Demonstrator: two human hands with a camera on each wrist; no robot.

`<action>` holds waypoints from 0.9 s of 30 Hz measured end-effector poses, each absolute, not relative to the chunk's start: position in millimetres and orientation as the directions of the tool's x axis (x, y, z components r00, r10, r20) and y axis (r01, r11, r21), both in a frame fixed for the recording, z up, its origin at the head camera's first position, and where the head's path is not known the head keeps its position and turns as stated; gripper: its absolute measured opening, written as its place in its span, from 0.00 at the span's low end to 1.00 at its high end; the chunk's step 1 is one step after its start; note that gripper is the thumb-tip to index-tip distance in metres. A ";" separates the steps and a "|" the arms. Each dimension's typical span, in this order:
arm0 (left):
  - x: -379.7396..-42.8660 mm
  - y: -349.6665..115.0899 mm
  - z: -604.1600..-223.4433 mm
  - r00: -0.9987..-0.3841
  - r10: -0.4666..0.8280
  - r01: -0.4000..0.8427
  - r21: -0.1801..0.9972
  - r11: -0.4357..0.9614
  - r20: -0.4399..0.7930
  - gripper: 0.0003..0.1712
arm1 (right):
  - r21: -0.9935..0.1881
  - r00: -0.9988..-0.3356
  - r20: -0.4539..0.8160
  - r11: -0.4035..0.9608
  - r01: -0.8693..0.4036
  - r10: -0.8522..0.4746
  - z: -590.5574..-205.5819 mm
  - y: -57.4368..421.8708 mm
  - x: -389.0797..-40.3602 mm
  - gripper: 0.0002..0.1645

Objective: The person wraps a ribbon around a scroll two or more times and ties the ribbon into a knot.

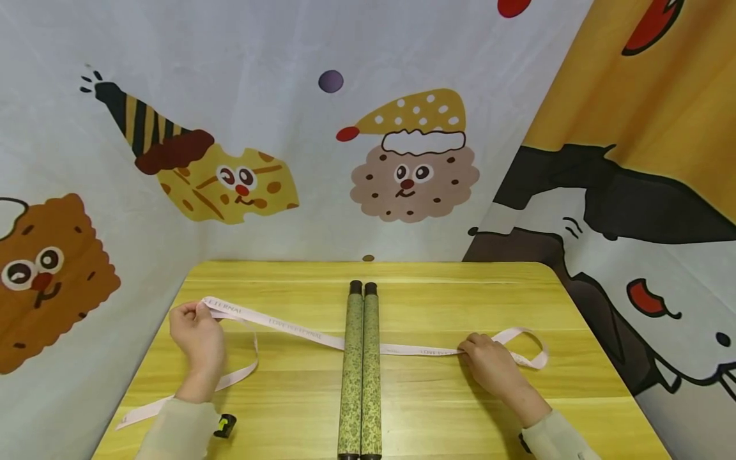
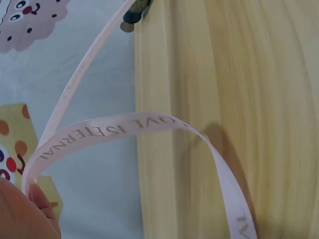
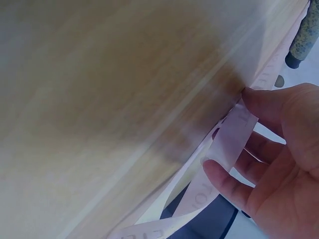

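Observation:
A pale pink ribbon (image 1: 299, 330) printed with lettering runs across the table and passes beneath two green patterned rods (image 1: 361, 377) with dark end caps, lying side by side. My left hand (image 1: 198, 335) pinches the ribbon's left part, raised above the table; its tail curls down behind the wrist. In the left wrist view the ribbon (image 2: 114, 127) loops away from the fingers. On the other side my right hand (image 1: 494, 364) pinches the ribbon near the tabletop, and a loose loop curls beyond it. The right wrist view shows the ribbon (image 3: 234, 134) between thumb and fingers.
The yellow wood-grain table (image 1: 437, 294) has rounded far corners. Near the left sleeve lies a small black object (image 1: 225, 425) with a bright green mark. A cartoon-printed cloth (image 1: 276, 83) hangs behind and beside the table.

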State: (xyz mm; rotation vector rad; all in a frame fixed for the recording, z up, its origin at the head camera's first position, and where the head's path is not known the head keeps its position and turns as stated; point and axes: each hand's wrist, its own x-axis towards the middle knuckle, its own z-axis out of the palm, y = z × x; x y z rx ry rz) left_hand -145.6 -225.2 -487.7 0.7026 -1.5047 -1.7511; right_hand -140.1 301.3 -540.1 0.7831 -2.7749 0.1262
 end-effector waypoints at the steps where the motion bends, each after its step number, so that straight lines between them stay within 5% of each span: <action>1: -145.3 -226.8 -488.2 -0.597 -0.802 0.161 0.984 -0.080 0.032 0.08 | -0.014 -0.823 0.266 0.852 -0.524 -0.502 -540.0 301.3 -140.2 0.12; 8: -143.6 -231.4 -498.4 -0.636 -0.770 0.035 0.996 -0.084 -0.043 0.03 | -0.014 -0.828 0.261 0.855 -0.518 -0.497 -540.7 302.1 -141.0 0.12; 18: -134.4 -222.9 -515.0 -0.782 -0.616 -0.150 0.988 0.043 -0.092 0.15 | -0.021 -0.825 0.265 0.852 -0.523 -0.500 -540.4 301.8 -140.9 0.12; 23: -130.0 -206.2 -513.0 -0.860 -0.498 -0.077 0.938 0.337 0.109 0.17 | -0.019 -0.820 0.268 0.848 -0.530 -0.506 -540.5 301.0 -141.5 0.12; 27: -127.2 -185.7 -518.9 -0.947 -0.169 0.123 0.796 0.593 0.272 0.15 | -0.002 -0.820 0.269 0.851 -0.525 -0.506 -540.1 300.8 -141.6 0.12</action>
